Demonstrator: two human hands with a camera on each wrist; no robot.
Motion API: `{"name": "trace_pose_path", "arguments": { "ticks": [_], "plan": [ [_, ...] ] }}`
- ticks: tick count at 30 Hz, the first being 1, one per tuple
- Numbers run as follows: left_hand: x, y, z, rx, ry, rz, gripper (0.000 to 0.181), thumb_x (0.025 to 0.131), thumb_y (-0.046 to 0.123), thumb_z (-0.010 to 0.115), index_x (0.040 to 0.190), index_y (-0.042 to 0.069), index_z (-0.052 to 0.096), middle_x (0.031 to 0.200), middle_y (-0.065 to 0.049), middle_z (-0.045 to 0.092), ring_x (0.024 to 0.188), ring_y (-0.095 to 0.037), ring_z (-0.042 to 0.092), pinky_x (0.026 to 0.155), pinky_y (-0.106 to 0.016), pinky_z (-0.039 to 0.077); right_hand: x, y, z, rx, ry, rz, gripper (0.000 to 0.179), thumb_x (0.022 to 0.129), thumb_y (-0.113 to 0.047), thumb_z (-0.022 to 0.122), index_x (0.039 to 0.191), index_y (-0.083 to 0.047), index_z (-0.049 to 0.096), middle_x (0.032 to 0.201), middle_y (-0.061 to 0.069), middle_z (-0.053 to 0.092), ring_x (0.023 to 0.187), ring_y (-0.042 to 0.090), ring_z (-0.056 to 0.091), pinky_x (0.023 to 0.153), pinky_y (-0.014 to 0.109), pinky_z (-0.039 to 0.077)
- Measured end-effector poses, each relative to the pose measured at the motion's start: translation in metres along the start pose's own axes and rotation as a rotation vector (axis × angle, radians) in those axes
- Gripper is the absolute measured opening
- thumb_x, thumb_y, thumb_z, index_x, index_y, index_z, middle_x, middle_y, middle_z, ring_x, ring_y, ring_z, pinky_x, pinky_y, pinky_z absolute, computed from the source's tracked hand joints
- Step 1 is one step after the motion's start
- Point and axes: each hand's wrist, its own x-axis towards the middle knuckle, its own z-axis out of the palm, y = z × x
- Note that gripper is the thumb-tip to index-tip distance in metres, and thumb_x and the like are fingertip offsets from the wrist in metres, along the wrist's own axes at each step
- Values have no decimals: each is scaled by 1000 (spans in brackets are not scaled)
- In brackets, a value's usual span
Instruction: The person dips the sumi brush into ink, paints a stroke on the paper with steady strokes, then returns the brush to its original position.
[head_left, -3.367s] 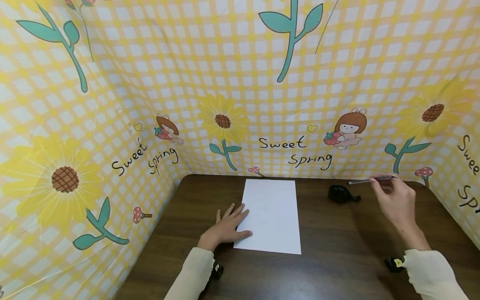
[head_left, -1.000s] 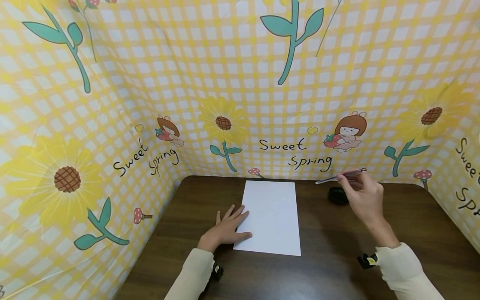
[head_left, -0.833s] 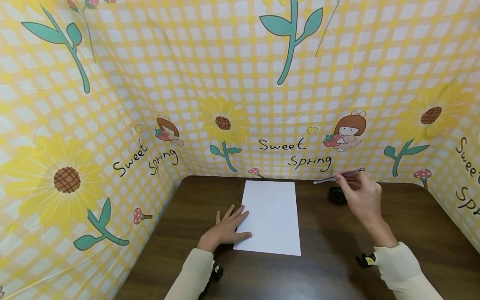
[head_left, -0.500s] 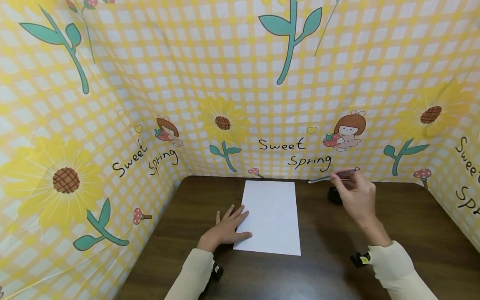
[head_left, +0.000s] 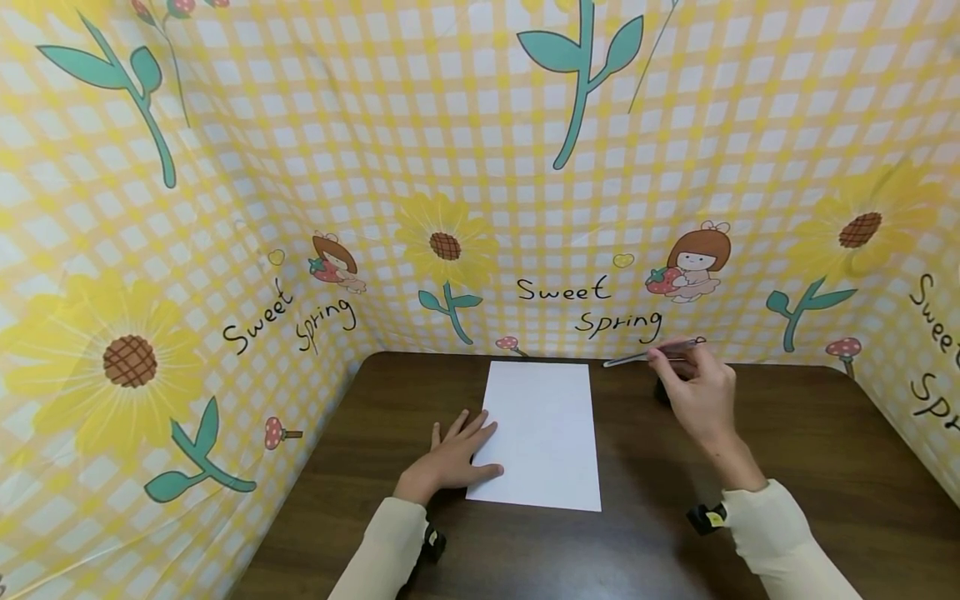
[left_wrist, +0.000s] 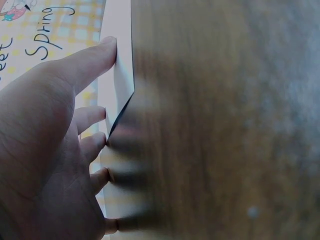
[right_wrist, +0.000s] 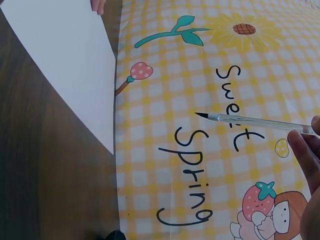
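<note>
A blank white sheet of paper (head_left: pixel 543 433) lies on the dark wooden table. My left hand (head_left: pixel 448 458) rests on its left edge with fingers spread, the thumb and fingertips over the paper. In the left wrist view the thumb (left_wrist: pixel 95 60) lies along the sheet. To the right of the paper, my right hand (head_left: pixel 701 404) pinches a slim paintbrush with a clear handle and a dark pointed tip. The right wrist view shows the brush (right_wrist: pixel 260 122) raised, its tip pointing toward the paper side. A small black object (head_left: pixel 662 390) with a rounded body is mostly hidden behind the right hand.
The brown table (head_left: pixel 645 533) has rounded back corners. A yellow checked cloth (head_left: pixel 555 208) printed with flowers and "Sweet Spring" hangs behind and along both sides. Black wrist devices (head_left: pixel 707 518) sit under both cream sleeves (head_left: pixel 780 529).
My right hand has moved left with the paintbrush, passing in front of the black object and bringing the tip close to the paper's top right corner. My left hand and the sheet stay put.
</note>
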Motion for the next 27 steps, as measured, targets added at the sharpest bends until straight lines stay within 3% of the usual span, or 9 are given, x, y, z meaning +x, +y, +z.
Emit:
{"name": "trace_pose_path", "arguments": {
  "ticks": [16, 27],
  "plan": [
    [0, 2, -2, -2, 4, 0, 86, 99, 65, 62, 169, 24, 34, 180, -2, 18, 168, -39, 5, 123, -81, -2, -6, -4, 22, 33, -3, -4, 21, 86, 12, 81, 104, 6, 71, 91, 18, 80, 87, -19, 67, 75, 3, 52],
    [-1, 3, -1, 6, 2, 1, 86, 100, 64, 62, 169, 22, 34, 180, -4, 18, 168, -40, 5, 123, -81, -2, -14, -6, 40, 71, -44, 27, 17, 91, 8, 79, 105, 5, 70, 91, 15, 80, 87, -16, 67, 76, 5, 54]
  ]
}}
